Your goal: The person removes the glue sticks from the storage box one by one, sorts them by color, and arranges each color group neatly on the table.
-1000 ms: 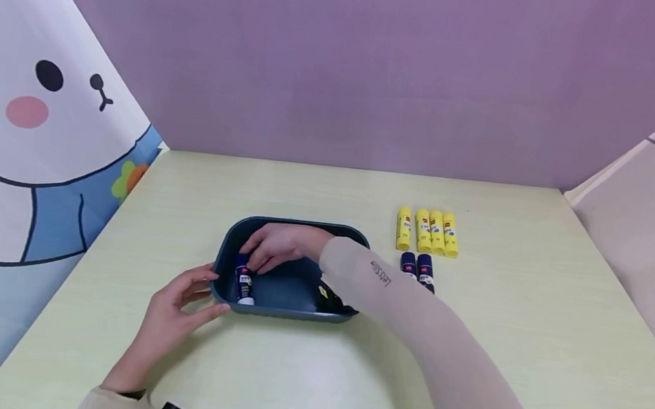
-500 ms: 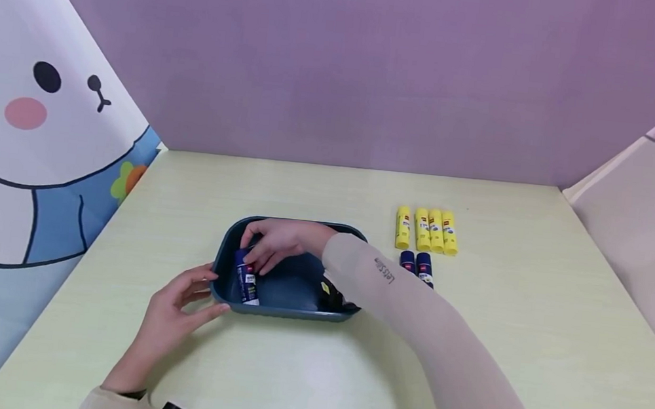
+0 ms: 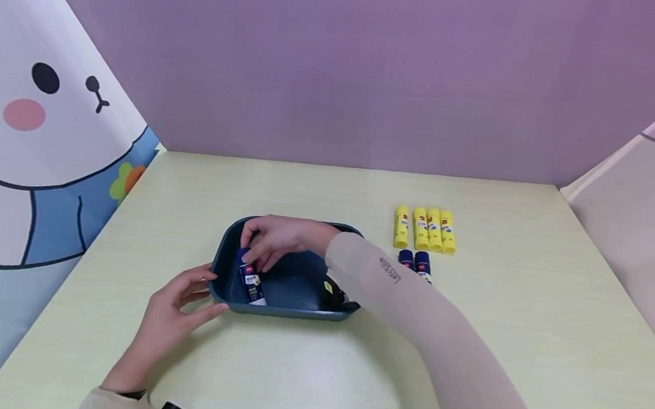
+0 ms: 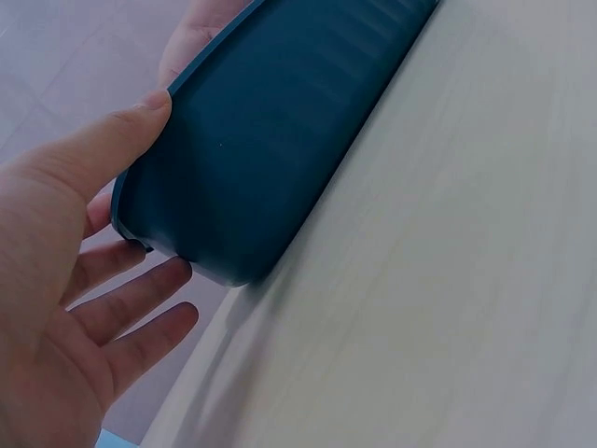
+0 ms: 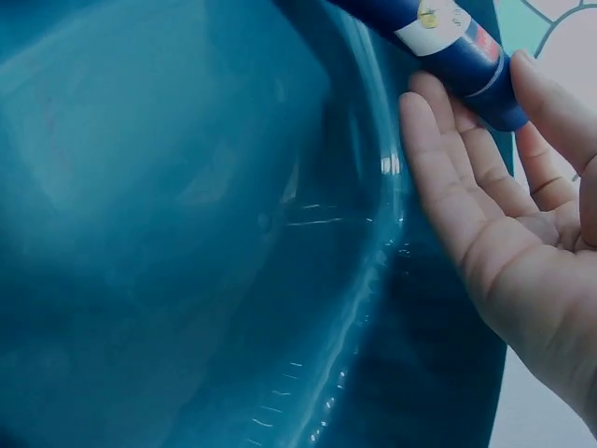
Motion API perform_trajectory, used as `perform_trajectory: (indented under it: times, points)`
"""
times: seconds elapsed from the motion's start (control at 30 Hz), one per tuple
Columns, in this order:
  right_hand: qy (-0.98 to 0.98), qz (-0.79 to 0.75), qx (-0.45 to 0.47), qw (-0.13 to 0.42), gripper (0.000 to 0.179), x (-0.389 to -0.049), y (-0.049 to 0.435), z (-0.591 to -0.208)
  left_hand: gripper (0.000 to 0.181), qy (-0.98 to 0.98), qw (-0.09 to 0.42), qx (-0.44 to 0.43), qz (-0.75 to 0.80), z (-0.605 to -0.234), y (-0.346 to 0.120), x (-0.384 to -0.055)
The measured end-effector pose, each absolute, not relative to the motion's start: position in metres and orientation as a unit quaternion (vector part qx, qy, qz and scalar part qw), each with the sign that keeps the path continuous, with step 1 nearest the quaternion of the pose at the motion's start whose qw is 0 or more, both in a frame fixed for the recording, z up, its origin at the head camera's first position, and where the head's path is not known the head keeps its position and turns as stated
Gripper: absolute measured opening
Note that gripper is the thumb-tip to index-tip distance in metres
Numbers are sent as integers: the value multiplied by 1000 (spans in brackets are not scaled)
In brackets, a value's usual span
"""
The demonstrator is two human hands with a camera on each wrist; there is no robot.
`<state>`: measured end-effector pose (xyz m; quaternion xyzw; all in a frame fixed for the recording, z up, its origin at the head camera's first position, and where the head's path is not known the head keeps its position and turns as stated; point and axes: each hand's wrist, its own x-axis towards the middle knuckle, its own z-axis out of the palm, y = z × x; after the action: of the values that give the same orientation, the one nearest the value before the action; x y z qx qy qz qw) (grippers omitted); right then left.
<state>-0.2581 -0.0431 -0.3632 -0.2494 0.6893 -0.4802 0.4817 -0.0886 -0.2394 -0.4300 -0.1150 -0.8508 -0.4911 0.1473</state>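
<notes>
A dark teal plastic bin stands on the table. Inside its left end, a navy glue stick with a white end leans toward the near wall. My right hand reaches into the bin and pinches the stick's far end between thumb and fingers. In the right wrist view the thumb and fingers lie on either side of the navy glue stick. My left hand touches the bin's near left corner from outside. Its thumb lies at the rim and its extended fingers touch the end wall in the left wrist view.
A row of several yellow glue sticks lies at the back right. Two navy glue sticks lie nearer, partly hidden by my right sleeve. A black item shows at the bin's right end. A purple panel stands behind the table.
The navy glue stick has tilted; its white near end has swung to the right while my right hand moved slightly away. My left hand and the bin have stayed nearly still.
</notes>
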Motion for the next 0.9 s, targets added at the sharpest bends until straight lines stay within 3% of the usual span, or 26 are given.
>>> perform_trajectory:
  times: [0.9]
  points:
    - [725,-537,-237,359,13,-275,7,-341,50,-860,147,-103,-477,-429,-239,-89]
